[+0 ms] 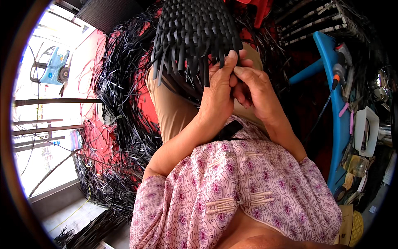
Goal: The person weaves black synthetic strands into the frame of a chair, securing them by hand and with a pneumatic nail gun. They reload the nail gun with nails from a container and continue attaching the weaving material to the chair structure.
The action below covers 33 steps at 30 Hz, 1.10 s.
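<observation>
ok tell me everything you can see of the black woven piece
The black woven piece is made of flat, plastic-looking strips in a close over-under weave. Loose strip ends hang along its unfinished near edge; its far end runs out of the picture. It sits at the knees of the tan trousers. The left hand meets its near right corner; whether the right touches is unclear.

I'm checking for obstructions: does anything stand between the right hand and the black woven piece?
Partly, the left hand: it is at the near right corner of the black woven piece, with the right hand just to its right. No tool is visible between them.
</observation>
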Motion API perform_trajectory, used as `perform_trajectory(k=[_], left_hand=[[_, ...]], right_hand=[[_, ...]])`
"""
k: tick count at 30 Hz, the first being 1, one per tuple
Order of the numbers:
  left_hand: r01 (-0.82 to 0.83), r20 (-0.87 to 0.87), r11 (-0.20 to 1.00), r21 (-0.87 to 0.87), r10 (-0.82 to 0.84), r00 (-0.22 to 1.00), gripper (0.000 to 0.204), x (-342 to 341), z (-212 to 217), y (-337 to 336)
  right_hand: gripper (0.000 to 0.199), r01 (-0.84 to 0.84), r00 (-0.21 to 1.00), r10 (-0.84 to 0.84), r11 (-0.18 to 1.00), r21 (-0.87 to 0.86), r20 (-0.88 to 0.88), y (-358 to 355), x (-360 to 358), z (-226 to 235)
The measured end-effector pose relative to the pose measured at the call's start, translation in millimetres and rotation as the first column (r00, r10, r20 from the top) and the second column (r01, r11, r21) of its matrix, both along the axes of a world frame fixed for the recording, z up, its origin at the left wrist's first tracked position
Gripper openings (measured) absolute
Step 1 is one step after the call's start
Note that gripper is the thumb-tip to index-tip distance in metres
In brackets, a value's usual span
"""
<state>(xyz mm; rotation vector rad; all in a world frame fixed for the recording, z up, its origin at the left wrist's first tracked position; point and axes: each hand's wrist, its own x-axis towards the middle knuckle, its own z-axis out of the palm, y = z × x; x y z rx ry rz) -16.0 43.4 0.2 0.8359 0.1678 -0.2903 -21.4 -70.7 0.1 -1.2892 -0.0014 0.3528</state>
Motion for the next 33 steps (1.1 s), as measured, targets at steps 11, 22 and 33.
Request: perform_trajectory(k=[11, 22, 33], left_hand=[[-0.182, 0.184, 0.952, 0.247, 0.138, 0.973, 0.02, 10.5, -20.9, 1.5], [-0.24, 0.336, 0.921, 0.308, 0.131, 0.933, 0.013, 18.6, -49.2, 2.9], [-0.315, 0.39, 0.833, 0.456, 0.131, 0.911, 0.025, 24.2, -35.1, -11.2]], right_hand=[[0.03, 0.256, 0.943, -0.184, 0.933, -0.254, 0.277, -29.0, 0.3, -12.7], [0.024, 0.392, 0.865, -0.323, 0.913, -0.114, 0.385, -2.2, 17.6, -19.6], [0.032, 0.613, 0.68, -0.23, 0.699, -0.368, 0.696, -4.8, 47.4, -10.8]])
